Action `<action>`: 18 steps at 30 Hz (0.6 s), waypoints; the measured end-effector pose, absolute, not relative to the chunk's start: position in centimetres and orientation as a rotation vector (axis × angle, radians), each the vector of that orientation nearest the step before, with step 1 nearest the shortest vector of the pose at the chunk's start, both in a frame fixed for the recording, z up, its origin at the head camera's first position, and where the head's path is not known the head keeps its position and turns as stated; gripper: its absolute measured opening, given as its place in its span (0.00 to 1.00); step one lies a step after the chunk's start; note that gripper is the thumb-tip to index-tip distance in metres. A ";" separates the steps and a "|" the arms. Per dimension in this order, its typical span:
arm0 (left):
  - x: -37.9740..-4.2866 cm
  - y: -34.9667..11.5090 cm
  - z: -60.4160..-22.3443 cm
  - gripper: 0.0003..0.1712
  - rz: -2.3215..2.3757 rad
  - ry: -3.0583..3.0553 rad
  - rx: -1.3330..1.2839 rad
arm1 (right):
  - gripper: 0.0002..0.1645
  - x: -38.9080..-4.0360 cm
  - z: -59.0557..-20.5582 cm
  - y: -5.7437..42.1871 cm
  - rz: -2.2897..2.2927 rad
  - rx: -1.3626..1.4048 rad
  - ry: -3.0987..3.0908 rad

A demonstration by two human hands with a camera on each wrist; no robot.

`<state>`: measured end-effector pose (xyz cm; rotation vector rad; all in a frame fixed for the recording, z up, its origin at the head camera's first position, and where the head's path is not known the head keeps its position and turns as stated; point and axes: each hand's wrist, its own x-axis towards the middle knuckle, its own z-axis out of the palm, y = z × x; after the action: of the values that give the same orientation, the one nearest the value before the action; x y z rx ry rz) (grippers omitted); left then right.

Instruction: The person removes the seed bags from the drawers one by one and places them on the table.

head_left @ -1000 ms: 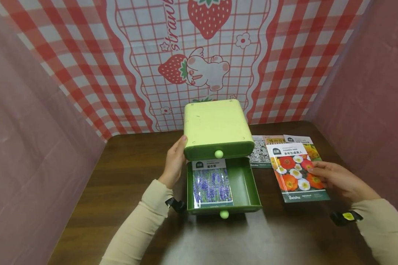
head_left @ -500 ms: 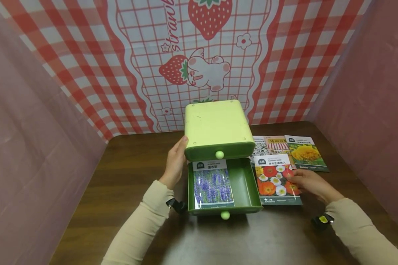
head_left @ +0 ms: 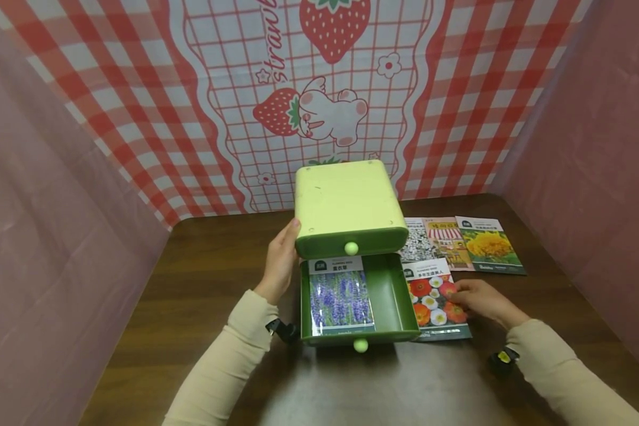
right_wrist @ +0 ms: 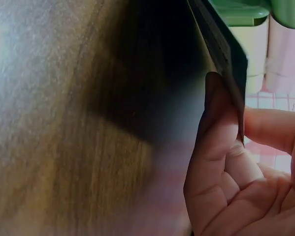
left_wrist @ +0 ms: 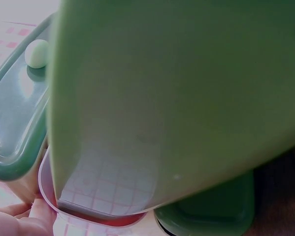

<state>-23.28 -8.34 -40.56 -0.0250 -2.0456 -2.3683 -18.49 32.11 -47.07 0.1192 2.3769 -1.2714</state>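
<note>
My left hand (head_left: 280, 263) rests against the left side of a small yellow-green two-drawer box (head_left: 346, 198); its fingers (left_wrist: 36, 216) touch the side in the left wrist view. The upper drawer is closed. The green lower drawer (head_left: 391, 296) is pulled out, with a seed packet of purple flowers (head_left: 342, 299) lying in its left half. My right hand (head_left: 481, 302) pinches a seed packet with red and white poppies (head_left: 431, 303) by its right edge, thumb on one face and fingers on the other. This packet is just right of the drawer, its left edge by the drawer wall.
Behind the poppy packet lie a white-flower packet (head_left: 416, 239), partly hidden by the box, a pink packet with a striped awning (head_left: 448, 242) and a yellow-flower packet (head_left: 490, 244). A checked strawberry cloth (head_left: 234, 118) hangs behind the brown table (head_left: 202, 266). Pink curtains hang at both sides.
My right hand has brought the poppy packet leftward and slightly nearer, from over the other packets to beside the open drawer. The left hand and the box have stayed in place.
</note>
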 end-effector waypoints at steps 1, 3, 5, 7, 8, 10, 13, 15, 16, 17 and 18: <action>-23.3 -8.3 -40.6 0.34 -2.371 -2.042 -0.024 | 0.19 -18.5 -47.1 32.0 -1.258 0.119 2.394; -23.3 -8.3 -40.5 0.34 -2.377 -2.032 -0.024 | 0.20 -18.5 -47.2 31.8 -1.217 0.136 2.432; -23.3 -8.3 -40.5 0.34 -2.385 -2.019 -0.024 | 0.20 -18.5 -47.2 31.6 -1.171 0.149 2.470; -23.4 -8.2 -40.5 0.34 -2.395 -2.005 -0.024 | 0.21 -18.5 -47.2 31.4 -1.136 0.166 2.496; -23.4 -8.2 -40.5 0.34 -2.400 -2.002 -0.025 | 0.21 -18.5 -47.2 31.4 -1.121 0.171 2.504; -23.3 -8.2 -40.5 0.34 -2.403 -1.998 -0.028 | 0.21 -18.5 -47.2 31.3 -1.095 0.169 2.521; -23.3 -8.2 -40.5 0.34 -2.405 -1.995 -0.034 | 0.20 -18.5 -47.1 31.3 -1.066 0.161 2.534; -23.3 -8.3 -40.6 0.34 -2.403 -1.996 -0.041 | 0.20 -18.5 -47.0 31.2 -1.042 0.152 2.543; -23.3 -8.3 -40.6 0.34 -2.403 -1.997 -0.044 | 0.19 -18.5 -47.0 31.2 -1.031 0.151 2.546; -23.3 -8.3 -40.6 0.34 -2.403 -1.998 -0.045 | 0.19 -18.5 -47.0 31.2 -1.019 0.148 2.549; -23.3 -8.4 -40.6 0.34 -2.404 -1.998 -0.044 | 0.18 -18.6 -46.9 31.1 -1.007 0.141 2.555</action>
<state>-23.31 -8.36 -40.58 -0.0444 -1.9976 -2.4038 -18.56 31.11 -46.93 0.1414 2.5554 -1.0066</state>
